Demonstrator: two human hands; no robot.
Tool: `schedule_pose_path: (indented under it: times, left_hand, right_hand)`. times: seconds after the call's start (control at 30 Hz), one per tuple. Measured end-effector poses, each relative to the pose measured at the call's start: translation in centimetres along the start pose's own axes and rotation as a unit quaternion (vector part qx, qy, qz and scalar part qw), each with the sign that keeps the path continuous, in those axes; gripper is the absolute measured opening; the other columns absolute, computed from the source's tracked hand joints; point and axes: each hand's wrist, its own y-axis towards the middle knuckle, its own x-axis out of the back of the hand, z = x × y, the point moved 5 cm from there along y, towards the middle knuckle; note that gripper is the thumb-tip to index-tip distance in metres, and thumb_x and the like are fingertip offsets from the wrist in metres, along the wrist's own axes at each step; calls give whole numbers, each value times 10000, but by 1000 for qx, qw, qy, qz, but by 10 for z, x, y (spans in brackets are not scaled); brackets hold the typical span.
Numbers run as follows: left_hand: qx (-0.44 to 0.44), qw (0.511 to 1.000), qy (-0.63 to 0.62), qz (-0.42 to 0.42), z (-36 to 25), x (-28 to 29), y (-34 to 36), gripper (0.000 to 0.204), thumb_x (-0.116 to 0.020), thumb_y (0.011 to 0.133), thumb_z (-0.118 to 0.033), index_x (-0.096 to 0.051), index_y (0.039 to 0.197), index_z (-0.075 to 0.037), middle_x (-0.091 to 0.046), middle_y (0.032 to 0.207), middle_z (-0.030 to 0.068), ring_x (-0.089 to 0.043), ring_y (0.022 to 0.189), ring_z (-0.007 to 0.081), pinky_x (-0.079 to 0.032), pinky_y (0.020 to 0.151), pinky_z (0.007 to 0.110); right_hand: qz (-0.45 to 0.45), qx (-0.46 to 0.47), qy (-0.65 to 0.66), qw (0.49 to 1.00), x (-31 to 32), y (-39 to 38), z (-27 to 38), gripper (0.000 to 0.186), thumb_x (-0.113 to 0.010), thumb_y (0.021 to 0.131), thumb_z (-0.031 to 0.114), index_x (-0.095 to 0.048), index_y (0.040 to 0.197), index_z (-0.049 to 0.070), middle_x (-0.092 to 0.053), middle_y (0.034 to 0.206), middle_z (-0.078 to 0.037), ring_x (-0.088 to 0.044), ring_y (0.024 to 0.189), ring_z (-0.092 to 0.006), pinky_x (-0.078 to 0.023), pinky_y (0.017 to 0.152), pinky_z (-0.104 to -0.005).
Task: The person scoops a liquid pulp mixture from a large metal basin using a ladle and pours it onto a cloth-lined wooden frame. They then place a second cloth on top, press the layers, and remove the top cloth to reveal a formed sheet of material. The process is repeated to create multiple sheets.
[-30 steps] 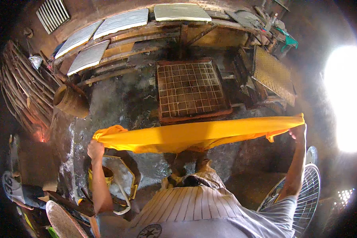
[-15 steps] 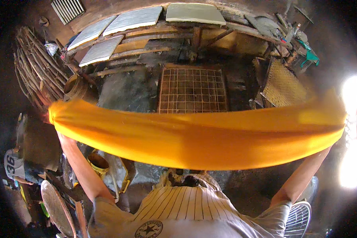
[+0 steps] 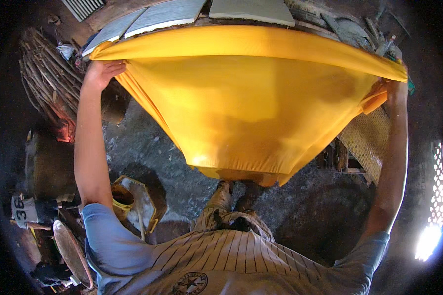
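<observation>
A wide yellow cloth is stretched between my two raised hands, its lower part hanging down toward my feet. My left hand is closed on the cloth's upper left corner, some fingers showing below the fold. At the upper right corner, my right hand grips the cloth, mostly hidden by the fabric. The top edge is folded over in a band and runs nearly taut. Bunched folds slant down from both hands, and the bottom hem is gathered above my shoes.
Pale flat slabs lie on a bench at the back. A bundle of sticks leans at the left. Below it stand a yellow bucket and a round board. A woven mesh panel leans at the right, partly behind the cloth.
Both hands have risen and moved farther out in front of me. The cloth, a narrow sagging band before, now hangs spread downward and covers the floor grid.
</observation>
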Motion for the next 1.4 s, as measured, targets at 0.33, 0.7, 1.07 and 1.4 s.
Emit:
schedule_pose_path:
  times: [0.33,0.7,1.07,1.4]
  left_hand:
    - [67,992,-24,100,209,-102,272,397,-565,868,-433,-546,1138,-144,-594,1054,65,-606,902,243,-536,796,423]
    - [164,983,-75,26,452,-157,440,297,-546,890,-263,-525,1144,-112,-578,1065,112,-598,948,298,-530,789,472]
    - [380,924,-38,-8,708,50,93,251,-587,818,-341,-584,879,-97,-584,745,34,-537,576,153,-420,466,334]
    - [532,758,-349,-140,728,59,-158,425,-596,809,-403,-601,1067,-66,-652,896,85,-591,686,201,-526,613,390]
  right_hand:
    - [-29,-159,-60,985,-59,103,-295,320,-541,897,340,-414,1172,236,-570,1002,-6,-588,859,-193,-519,636,-368]
    - [-97,-274,-227,929,-90,153,-564,375,-474,885,365,-390,1222,226,-496,1062,-9,-539,891,-181,-483,617,-350]
    - [31,-470,-239,849,27,-208,-615,242,-533,887,367,-574,962,141,-526,625,36,-452,431,-96,-335,367,-254]
    - [-16,-613,0,790,102,-464,-589,290,-604,849,381,-614,916,99,-567,645,7,-476,385,-146,-394,353,-296]
